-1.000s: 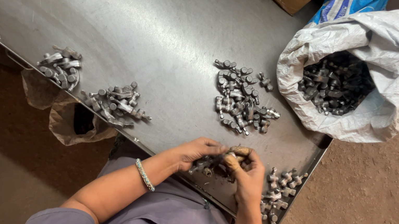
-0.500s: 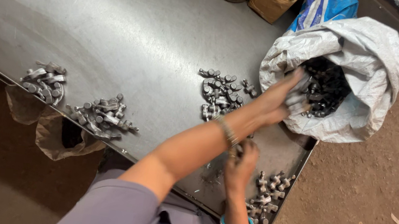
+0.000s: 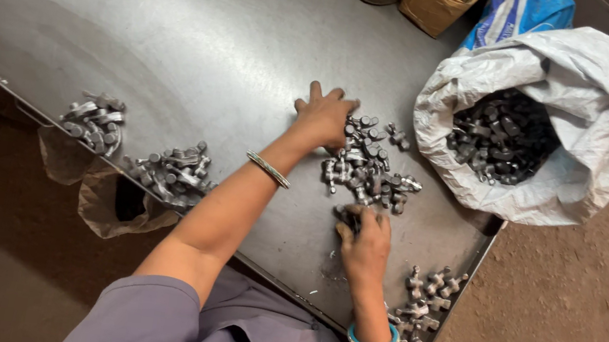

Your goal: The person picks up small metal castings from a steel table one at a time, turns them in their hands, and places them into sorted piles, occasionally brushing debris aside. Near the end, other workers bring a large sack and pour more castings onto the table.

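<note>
The left hand (image 3: pixel 323 116) lay spread on the far edge of the middle pile of small metal parts (image 3: pixel 368 164). The right hand (image 3: pixel 364 244) was curled around a few parts at the near side of that pile. 3 sorted heaps sat along the near edge of the metal table (image 3: pixel 180 32). The white sack (image 3: pixel 574 91) at the right was still full of dark parts, so much sorting seemed left.

Five heaps of metal parts (image 3: pixel 369 169), one white sack (image 3: pixel 574 91), two hands (image 3: pixel 324 118).
</note>
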`<state>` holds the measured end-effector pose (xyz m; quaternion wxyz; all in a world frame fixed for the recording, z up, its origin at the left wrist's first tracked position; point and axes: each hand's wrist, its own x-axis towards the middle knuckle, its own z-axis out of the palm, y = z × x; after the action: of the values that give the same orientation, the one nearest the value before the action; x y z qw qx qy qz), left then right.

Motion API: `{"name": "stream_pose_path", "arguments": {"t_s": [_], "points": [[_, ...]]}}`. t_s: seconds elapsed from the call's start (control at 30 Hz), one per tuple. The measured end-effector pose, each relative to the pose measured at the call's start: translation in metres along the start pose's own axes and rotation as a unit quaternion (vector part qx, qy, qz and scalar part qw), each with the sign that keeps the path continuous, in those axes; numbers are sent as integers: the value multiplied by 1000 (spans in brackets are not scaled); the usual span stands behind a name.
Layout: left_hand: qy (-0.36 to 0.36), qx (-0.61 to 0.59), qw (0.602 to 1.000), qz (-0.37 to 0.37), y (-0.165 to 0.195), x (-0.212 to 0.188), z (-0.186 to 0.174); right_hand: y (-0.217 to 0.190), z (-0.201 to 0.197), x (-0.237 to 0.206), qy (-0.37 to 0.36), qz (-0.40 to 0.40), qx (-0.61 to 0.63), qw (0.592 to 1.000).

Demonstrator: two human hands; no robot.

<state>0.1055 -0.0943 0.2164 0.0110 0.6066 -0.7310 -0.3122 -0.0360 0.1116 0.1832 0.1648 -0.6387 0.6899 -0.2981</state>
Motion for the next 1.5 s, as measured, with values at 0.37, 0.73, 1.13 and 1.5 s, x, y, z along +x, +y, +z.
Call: {"name": "stream_pose_path", "arguments": {"t_s": [0.37, 0.73, 1.13, 1.5], "points": [[-36, -46, 997, 55, -27, -28, 22, 15, -16, -69, 55, 63, 30, 996], [140, -170, 973, 74, -43, -94, 89, 39, -3, -72, 97, 96, 52, 989], [129, -230, 956, 129, -19, -157, 112, 88, -9, -85, 130, 188, 437, 870], [14, -440, 869, 227, -11, -163, 130, 73, -14, -86, 49, 255, 588, 766]]}}
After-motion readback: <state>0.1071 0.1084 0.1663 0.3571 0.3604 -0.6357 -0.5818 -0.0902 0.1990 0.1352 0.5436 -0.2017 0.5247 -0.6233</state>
